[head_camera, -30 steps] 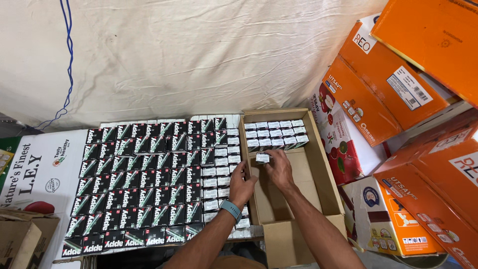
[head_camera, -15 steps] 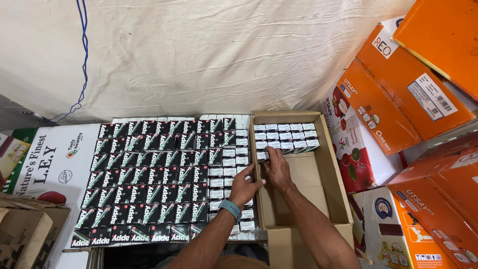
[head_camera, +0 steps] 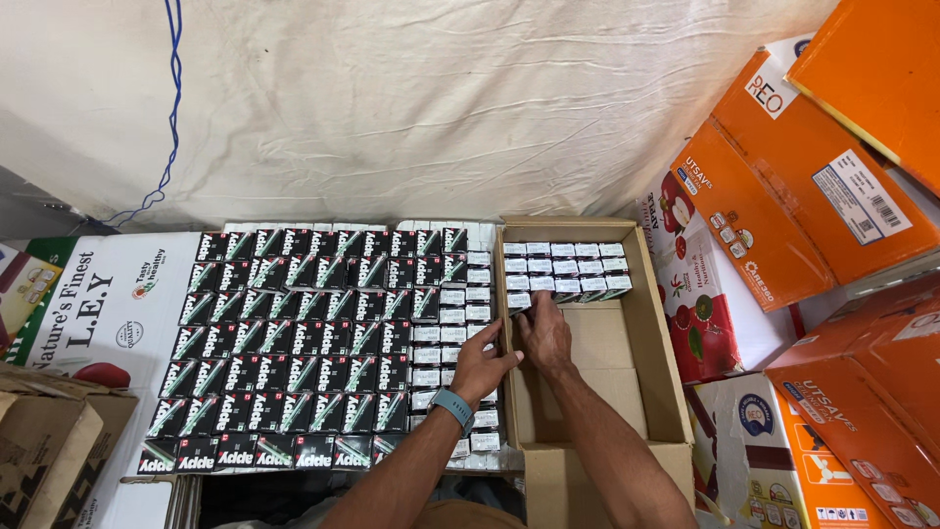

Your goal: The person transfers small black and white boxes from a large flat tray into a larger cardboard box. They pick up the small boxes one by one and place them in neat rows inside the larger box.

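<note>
An open brown carton [head_camera: 658,333] holds rows of small white-and-black boxes [head_camera: 568,264] along its far end. My right hand [head_camera: 544,335] reaches into the carton, its fingertips closed on one small box [head_camera: 519,301] at the left end of the nearest row. My left hand [head_camera: 483,366], with a blue watch on the wrist, rests against the carton's left wall, thumb over the edge, holding nothing. To the left lies a large flat block of small dark boxes [head_camera: 294,343], with white ones [head_camera: 452,333] beside the carton.
Orange cartons [head_camera: 813,186] are stacked at the right, with printed fruit cartons [head_camera: 705,313] below them. A white printed carton [head_camera: 88,313] and a brown carton [head_camera: 44,451] sit at the left. A white cloth sheet [head_camera: 411,108] hangs behind.
Both hands held one small box over the carton earlier. The right hand has carried it down to the left end of the nearest row, and the left hand has drawn back to the carton wall.
</note>
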